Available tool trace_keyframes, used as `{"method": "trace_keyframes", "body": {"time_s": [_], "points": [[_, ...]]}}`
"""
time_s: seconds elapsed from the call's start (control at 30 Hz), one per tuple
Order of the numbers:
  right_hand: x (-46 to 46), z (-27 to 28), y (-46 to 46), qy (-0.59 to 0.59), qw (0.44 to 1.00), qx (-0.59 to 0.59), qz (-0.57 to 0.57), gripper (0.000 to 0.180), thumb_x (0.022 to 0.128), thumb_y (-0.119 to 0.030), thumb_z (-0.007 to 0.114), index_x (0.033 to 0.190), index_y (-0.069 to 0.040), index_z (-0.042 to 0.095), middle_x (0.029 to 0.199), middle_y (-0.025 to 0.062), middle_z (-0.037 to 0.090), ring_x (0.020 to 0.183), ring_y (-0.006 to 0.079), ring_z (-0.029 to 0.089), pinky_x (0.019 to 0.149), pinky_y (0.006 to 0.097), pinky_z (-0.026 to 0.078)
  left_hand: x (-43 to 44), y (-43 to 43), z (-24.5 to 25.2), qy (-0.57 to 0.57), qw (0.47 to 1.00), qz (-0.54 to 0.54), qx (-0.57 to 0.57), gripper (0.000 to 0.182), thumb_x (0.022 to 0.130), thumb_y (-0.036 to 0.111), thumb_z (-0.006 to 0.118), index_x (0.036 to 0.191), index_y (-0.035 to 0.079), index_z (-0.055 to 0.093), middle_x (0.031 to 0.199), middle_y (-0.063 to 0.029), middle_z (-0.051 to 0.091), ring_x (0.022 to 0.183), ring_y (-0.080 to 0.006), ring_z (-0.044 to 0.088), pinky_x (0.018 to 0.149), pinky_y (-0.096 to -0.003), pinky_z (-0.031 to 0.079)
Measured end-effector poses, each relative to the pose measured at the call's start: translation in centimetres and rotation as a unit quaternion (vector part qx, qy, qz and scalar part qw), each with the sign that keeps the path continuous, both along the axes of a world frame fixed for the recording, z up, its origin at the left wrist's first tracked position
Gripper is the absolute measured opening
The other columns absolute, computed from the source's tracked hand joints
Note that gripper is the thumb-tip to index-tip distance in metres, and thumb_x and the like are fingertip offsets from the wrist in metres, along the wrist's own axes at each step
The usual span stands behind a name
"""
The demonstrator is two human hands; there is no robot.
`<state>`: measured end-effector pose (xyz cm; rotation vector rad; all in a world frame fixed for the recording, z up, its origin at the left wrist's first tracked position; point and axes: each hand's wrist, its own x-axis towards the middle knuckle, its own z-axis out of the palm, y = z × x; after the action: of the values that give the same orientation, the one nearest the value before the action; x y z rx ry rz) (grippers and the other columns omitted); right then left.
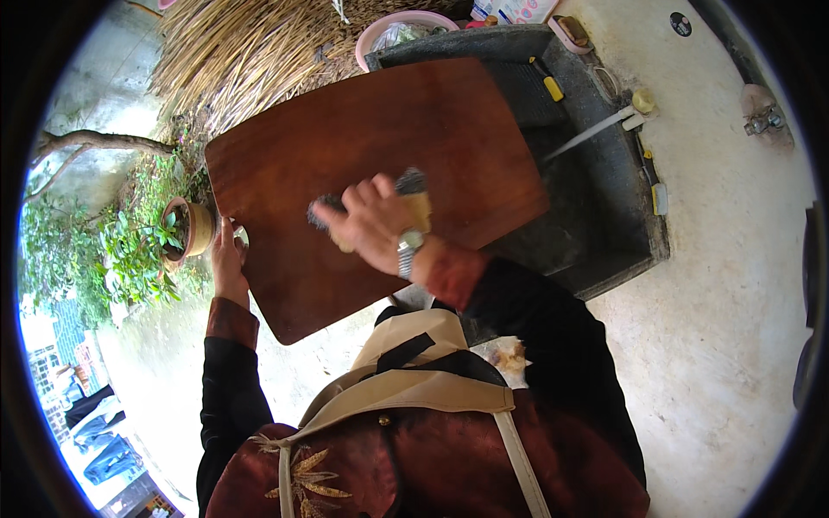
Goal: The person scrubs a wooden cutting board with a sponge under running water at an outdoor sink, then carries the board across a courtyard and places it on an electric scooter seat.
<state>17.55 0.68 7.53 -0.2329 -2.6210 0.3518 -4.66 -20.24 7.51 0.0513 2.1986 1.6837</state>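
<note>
A broad reddish-brown wooden board point(363, 129) with rounded corners lies tilted over the left part of a dark stone sink point(570, 213). On its upper face my right hand point(372, 220), blurred and wearing a wristwatch point(409, 246), presses a grey-and-tan scrubbing pad point(420, 206). The palm hides the middle of the pad. My left hand point(230, 265) grips the board's left edge, with the fingers partly hidden. Water point(583, 136) pours from a tap point(635, 111) into the basin just right of the board.
Behind the board are a straw heap point(259, 52) and a pink basin point(370, 35). A yellow-handled brush point(552, 88) lies in the sink; a soap dish point(571, 33) sits on its rim. A potted plant point(194, 226) stands at left. A white-and-brown furry animal point(508, 359) is partly visible below my right arm.
</note>
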Motion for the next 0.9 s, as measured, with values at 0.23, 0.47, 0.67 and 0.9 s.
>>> {"method": "trace_keyframes", "body": {"time_s": [0.23,0.47,0.67,0.9], "points": [[4.7,-9.6,16.4,-0.106,0.965,0.02,-0.239,0.031,0.088,-0.018,0.051,0.119,-0.022,0.055,0.088,0.0114,0.061,0.085,0.0332,0.061,0.073,0.0479,0.042,0.4,-0.1,-0.2,-0.018,0.999,0.025,-0.019,0.034,0.095,0.044,0.057,0.097,0.011,0.063,0.064,0.0108,0.04,0.051,0.0011,0.03,0.045,-0.0166,0.022],[19.0,-14.5,28.6,-0.321,0.807,-0.072,-0.49,0.032,0.086,-0.025,0.055,0.113,-0.013,0.065,0.113,0.0174,0.064,0.11,0.0351,0.059,0.094,0.0511,0.041,0.0,-1.0,-0.6,-0.042,0.998,0.036,-0.042,0.038,0.094,0.046,0.058,0.112,0.012,0.062,0.082,0.0116,0.051,0.059,0.0015,0.034,0.05,-0.0152,0.026],[24.2,-18.8,33.9,-0.008,0.717,-0.315,-0.621,0.04,0.087,-0.031,0.055,0.117,-0.006,0.062,0.116,0.0181,0.064,0.108,0.035,0.06,0.094,0.0456,0.046,0.0,-0.7,-1.1,-0.01,0.998,0.026,-0.051,0.046,0.092,0.049,0.059,0.121,0.014,0.06,0.102,0.01,0.059,0.061,0.0005,0.036,0.05,-0.0157,0.026],[21.7,-19.8,38.4,0.188,0.646,-0.513,-0.534,0.037,0.085,-0.02,0.06,0.117,-0.002,0.062,0.103,0.0103,0.067,0.089,0.0244,0.065,0.076,0.0371,0.051,0.6,-0.8,-0.2,-0.016,0.998,0.015,-0.058,0.042,0.094,0.047,0.057,0.113,0.01,0.062,0.07,0.0114,0.043,0.057,0.0006,0.034,0.049,-0.0163,0.025]]}}
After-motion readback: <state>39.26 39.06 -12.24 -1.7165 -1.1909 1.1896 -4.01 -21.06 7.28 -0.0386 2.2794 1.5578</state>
